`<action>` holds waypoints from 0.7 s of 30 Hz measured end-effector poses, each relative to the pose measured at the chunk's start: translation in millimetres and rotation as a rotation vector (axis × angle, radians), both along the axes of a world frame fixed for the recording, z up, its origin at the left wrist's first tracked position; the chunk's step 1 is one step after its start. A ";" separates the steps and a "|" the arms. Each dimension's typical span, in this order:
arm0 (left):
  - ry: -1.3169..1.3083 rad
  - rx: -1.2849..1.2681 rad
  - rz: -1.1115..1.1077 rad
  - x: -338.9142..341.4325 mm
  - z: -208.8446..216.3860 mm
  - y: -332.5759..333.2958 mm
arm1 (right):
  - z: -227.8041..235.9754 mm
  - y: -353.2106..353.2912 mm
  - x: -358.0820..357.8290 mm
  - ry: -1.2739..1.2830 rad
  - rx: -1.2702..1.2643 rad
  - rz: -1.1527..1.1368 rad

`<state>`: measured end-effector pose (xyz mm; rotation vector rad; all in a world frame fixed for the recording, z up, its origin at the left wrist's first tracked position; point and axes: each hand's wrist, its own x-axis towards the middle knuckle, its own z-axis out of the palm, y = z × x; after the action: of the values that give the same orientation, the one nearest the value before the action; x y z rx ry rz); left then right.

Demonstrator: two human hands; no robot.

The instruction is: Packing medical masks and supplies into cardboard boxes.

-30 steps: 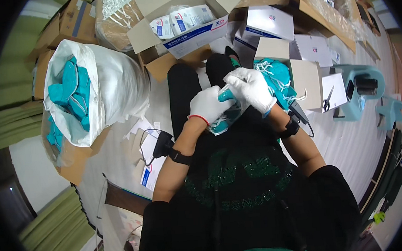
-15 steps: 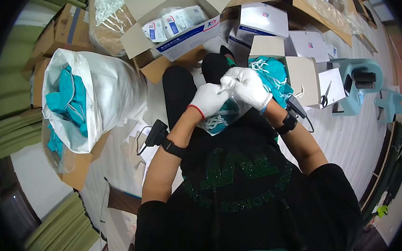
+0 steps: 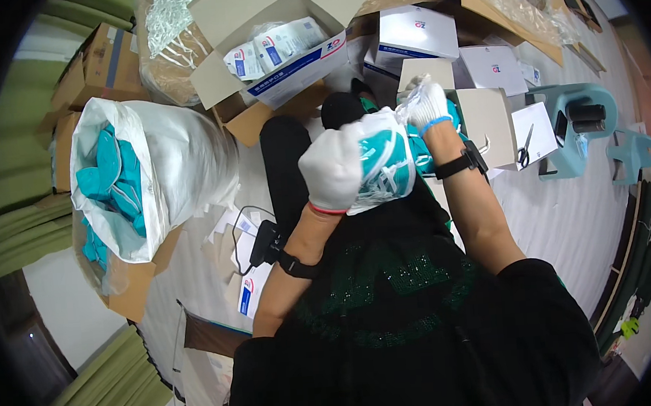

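Above my lap is a clear plastic bag of teal face masks (image 3: 387, 165) with white straps showing through. My left hand (image 3: 331, 169), in a white knit glove with a red cuff, is closed on the bag's left edge. My right hand (image 3: 423, 104), gloved in white with a blue cuff, grips the bunched plastic at the upper right corner; its fingertips are partly hidden. Just behind the right hand stands an open small box (image 3: 486, 120) with more teal masks, largely covered by that hand and the bag.
At the left, a white woven sack (image 3: 179, 157) holds loose teal masks (image 3: 116, 172). An open carton (image 3: 301, 73) of white packets stands ahead, near closed white boxes (image 3: 418, 34). Scissors (image 3: 525, 147) lie on white card by a blue-grey plastic stool (image 3: 597, 97) at the right.
Both hands were together at the bag's top; now they are apart, the right farther forward and right. The bag has been lifted and turned, showing more teal masks.
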<state>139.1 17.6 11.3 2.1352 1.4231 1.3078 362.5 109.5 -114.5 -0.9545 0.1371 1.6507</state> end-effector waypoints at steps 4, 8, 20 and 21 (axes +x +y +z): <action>-0.289 -0.560 0.233 2.3 -44.3 22.0 | 65.7 -20.8 22.5 -0.327 0.183 -0.304; -0.313 -0.956 0.186 17.1 -109.1 51.6 | 112.2 -73.8 35.3 -0.617 0.497 0.217; -0.790 -1.705 0.034 111.7 -212.3 82.8 | 134.0 -138.7 68.3 -2.072 0.782 0.647; -0.798 -1.706 0.036 114.8 -214.6 81.9 | 135.1 -140.1 70.9 -2.057 0.785 0.615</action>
<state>253.9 99.5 -203.4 0.3788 1.2655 0.3461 433.3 -30.5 20.6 -1.5882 -2.1005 0.3231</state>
